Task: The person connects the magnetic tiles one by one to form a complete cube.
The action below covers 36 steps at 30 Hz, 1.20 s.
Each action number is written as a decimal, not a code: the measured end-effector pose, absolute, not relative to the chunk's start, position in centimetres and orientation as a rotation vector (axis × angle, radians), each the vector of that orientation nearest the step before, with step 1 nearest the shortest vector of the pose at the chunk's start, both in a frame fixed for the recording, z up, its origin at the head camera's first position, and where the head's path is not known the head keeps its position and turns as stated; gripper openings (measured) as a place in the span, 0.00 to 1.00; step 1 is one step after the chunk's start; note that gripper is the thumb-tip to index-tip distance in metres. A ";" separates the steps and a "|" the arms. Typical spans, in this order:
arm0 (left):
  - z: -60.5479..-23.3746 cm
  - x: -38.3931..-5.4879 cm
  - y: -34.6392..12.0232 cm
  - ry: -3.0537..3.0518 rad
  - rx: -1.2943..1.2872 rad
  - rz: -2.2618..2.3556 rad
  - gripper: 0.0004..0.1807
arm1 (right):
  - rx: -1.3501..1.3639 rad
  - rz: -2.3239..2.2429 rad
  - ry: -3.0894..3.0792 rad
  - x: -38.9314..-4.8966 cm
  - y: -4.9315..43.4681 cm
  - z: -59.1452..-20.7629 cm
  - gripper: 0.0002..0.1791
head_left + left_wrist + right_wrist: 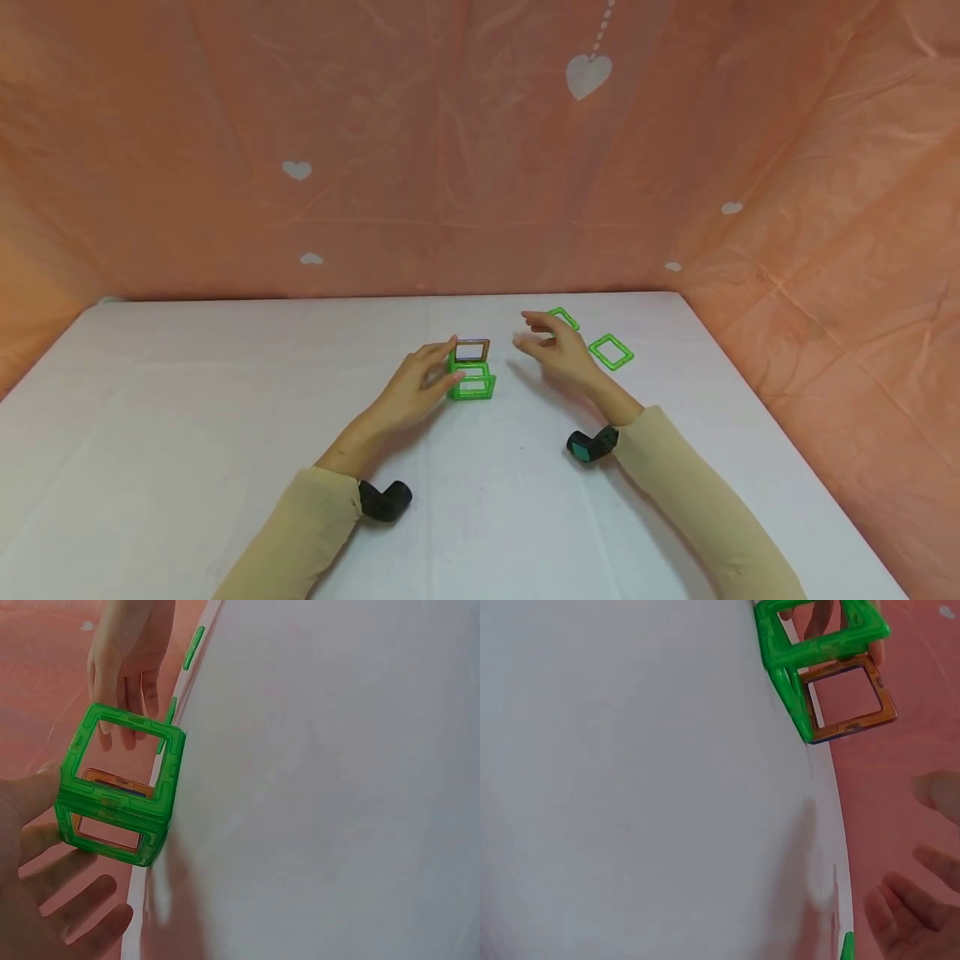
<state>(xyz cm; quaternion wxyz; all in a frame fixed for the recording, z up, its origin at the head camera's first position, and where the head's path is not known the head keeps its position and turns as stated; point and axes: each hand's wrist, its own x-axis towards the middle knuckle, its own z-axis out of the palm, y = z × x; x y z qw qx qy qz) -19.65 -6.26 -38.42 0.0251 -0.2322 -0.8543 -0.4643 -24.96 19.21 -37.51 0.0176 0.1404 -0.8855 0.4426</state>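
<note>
A small box-like structure of green magnetic tiles [474,393] stands on the table, with one orange-brown square tile [487,350] at its far side. My left hand [414,385] holds the structure from the left, thumb at the near part and index finger at the far part. In the left wrist view its other fingers [112,930] are spread, apart from the tiles. My right hand [558,354] hovers to the right of the structure, fingers loosely bent and holding nothing. The right wrist view shows a gap between those fingers [911,911] and the orange-brown tile [889,705].
Two loose green square tiles lie on the table at the right: one tile [612,352] beyond the right wrist, the other tile [566,317] partly behind the right hand. A white cloth [187,417] covers the table. An orange curtain [450,167] hangs behind and at the sides.
</note>
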 end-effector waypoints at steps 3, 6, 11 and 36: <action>-38.4 -19.7 -6.3 -2.645 -0.712 -1.445 0.31 | 0.386 1.355 -2.713 -25.2 19.5 -37.4 0.30; -38.4 -19.7 -6.2 -2.635 -0.727 -1.451 0.31 | 0.333 1.327 -2.669 -25.4 19.7 -37.3 0.30; -38.4 -19.6 -6.3 -2.621 -0.734 -1.472 0.31 | 0.265 1.229 -2.642 -25.6 19.9 -37.1 0.30; -38.5 -19.4 -6.3 -2.632 -0.726 -1.501 0.32 | -0.015 1.029 -2.821 -28.0 21.4 -37.6 0.36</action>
